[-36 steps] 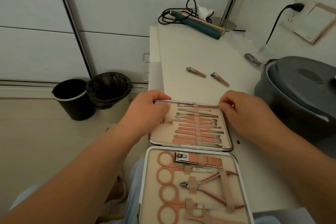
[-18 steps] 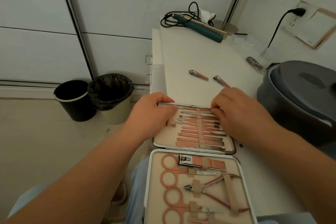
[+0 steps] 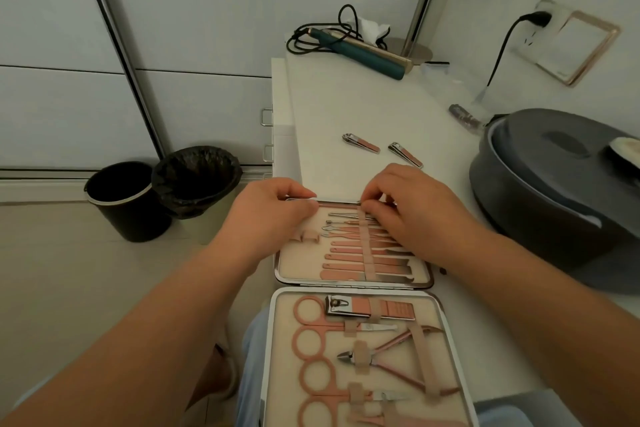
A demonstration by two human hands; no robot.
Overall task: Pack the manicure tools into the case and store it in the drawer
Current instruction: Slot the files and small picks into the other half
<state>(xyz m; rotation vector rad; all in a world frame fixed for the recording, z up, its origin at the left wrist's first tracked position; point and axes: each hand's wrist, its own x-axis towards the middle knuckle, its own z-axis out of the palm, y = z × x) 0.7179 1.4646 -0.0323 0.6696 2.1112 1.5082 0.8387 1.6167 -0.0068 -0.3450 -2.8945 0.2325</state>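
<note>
**Tucking a thin tool into its strap**

White counter (image 3: 363,107) holds the open case (image 3: 353,282). Both hands work at its far edge. The left hand (image 3: 266,215) and right hand (image 3: 412,208) each pinch one end of a thin tool (image 3: 337,203). Best to slide it slowly under the strap (image 3: 365,246). Two clippers (image 3: 381,149) wait loose beyond.

No text, label, brand, number or sign can be read anywhere in the head view; any marking on the tools is too small and blurred to make out.
</note>
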